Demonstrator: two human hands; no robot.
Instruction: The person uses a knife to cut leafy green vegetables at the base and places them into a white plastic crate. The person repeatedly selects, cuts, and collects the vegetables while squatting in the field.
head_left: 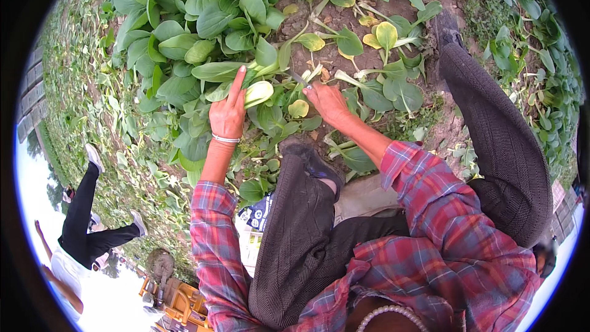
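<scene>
My left hand (227,116) is closed around a cut bok choy (259,94), whose pale base juts out to the right of the palm. Its index finger is stretched out against the leaf stalks of another bok choy plant (266,69). My right hand (328,104) grips a small knife (297,77), mostly covered by the fingers. The blade points up and left, close to the base of that plant. Leaves partly hide where the blade ends.
Dense bok choy (216,14) stands at the upper left. Trimmed leaves (368,87) litter the soil to the right. My shoe (315,166) rests just below my hands. A blue printed bag (256,212) lies beside my leg. Another person (78,226) is at the far left, near yellow machinery (184,302).
</scene>
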